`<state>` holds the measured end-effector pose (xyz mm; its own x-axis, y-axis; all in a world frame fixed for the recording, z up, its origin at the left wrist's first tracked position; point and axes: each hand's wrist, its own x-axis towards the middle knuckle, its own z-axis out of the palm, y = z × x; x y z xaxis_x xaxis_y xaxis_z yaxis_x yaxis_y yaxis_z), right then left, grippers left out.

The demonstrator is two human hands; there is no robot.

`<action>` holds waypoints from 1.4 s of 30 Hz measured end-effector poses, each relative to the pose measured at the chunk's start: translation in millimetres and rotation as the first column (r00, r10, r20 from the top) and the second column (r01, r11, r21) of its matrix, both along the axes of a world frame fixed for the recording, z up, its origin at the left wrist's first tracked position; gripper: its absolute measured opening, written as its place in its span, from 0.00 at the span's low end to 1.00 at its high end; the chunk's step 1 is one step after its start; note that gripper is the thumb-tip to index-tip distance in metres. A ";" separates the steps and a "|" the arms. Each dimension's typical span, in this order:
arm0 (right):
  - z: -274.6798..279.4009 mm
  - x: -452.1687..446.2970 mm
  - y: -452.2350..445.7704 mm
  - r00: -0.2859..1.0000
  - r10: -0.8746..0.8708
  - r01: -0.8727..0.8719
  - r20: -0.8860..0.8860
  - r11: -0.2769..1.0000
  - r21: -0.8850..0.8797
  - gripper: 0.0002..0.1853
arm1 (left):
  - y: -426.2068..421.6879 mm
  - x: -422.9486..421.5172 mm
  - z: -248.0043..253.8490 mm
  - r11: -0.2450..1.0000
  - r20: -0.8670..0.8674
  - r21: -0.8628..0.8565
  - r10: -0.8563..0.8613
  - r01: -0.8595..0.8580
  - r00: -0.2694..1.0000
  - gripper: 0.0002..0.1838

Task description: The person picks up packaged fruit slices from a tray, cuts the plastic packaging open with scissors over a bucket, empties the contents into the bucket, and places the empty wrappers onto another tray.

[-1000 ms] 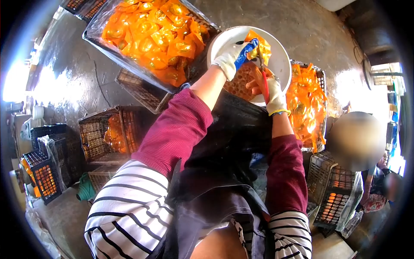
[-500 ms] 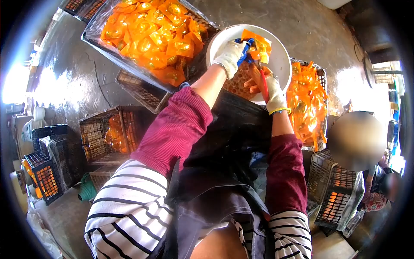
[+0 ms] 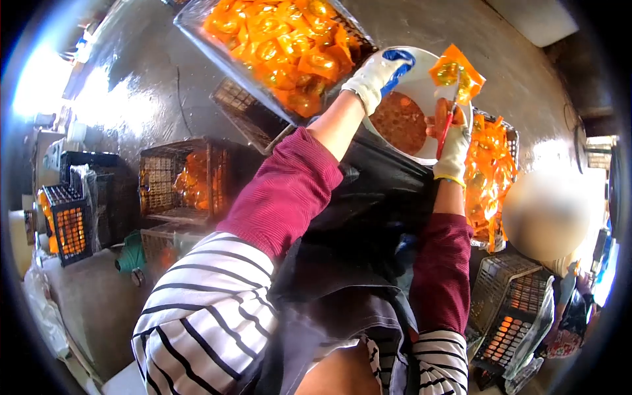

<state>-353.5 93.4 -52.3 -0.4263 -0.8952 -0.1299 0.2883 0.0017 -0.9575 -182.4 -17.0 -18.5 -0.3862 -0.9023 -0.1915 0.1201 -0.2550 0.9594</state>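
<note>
In my gloved right hand (image 3: 453,141) are red-handled scissors (image 3: 446,131), their blades pointing up over the bucket's right side. An orange plastic packet (image 3: 454,69) with a shiny yellow middle is at the blades, above the rim; whether it is stuck on them or loose in the air I cannot tell. My left hand (image 3: 378,76), in a white glove with blue-coated fingers, is over the left rim of the white bucket (image 3: 421,85), its fingers apart and nothing visible in them. Reddish-brown, bubbly contents (image 3: 398,122) lie in the bucket.
A plastic-lined crate of orange packets (image 3: 276,52) stands beyond my left hand. Flattened orange wrappers (image 3: 488,178) fill a crate at the right. Dark crates (image 3: 178,178) stand at the left, more (image 3: 507,316) at lower right, near another person (image 3: 573,316).
My left hand has let go of the packet and moved away to the left. The packet, with the scissors, is now up and right, over the bucket's rim. The view has shifted.
</note>
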 end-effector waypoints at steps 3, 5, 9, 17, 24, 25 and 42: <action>14.5 8.9 7.3 1.000 -0.005 0.004 -0.021 0.999 -0.034 0.16 | -6.4 21.8 5.1 0.963 0.242 -0.260 0.139 -0.074 0.960 0.12; 10.9 1.4 0.8 0.988 -0.049 0.056 -0.147 0.997 0.044 0.16 | -10.7 51.1 6.7 0.933 0.324 -0.353 0.191 -0.069 0.927 0.16; 18.5 -36.0 21.6 0.951 -0.069 0.120 0.301 0.980 -0.156 0.22 | -17.0 109.4 -4.8 0.837 0.857 -0.485 0.398 0.252 0.327 0.35; -4.3 -46.2 9.1 0.839 -0.086 0.190 0.537 0.972 -0.141 0.32 | -50.5 116.8 -48.5 0.731 0.941 -0.145 0.311 0.667 -0.135 0.21; -26.5 -51.1 0.3 0.866 -0.038 0.067 0.498 0.997 -0.041 0.27 | -65.3 124.7 -49.9 0.947 0.907 -0.247 0.152 0.204 0.393 0.15; -25.3 -49.8 1.7 0.868 -0.046 0.071 0.494 0.997 -0.031 0.25 | -74.9 133.0 -74.7 0.985 0.337 -0.002 0.164 -0.174 0.927 0.13; -43.4 -0.9 -0.6 0.937 0.344 -0.338 -0.061 0.936 0.096 0.15 | -25.2 -2.6 -28.9 0.931 -0.762 0.332 0.359 -0.151 0.539 0.19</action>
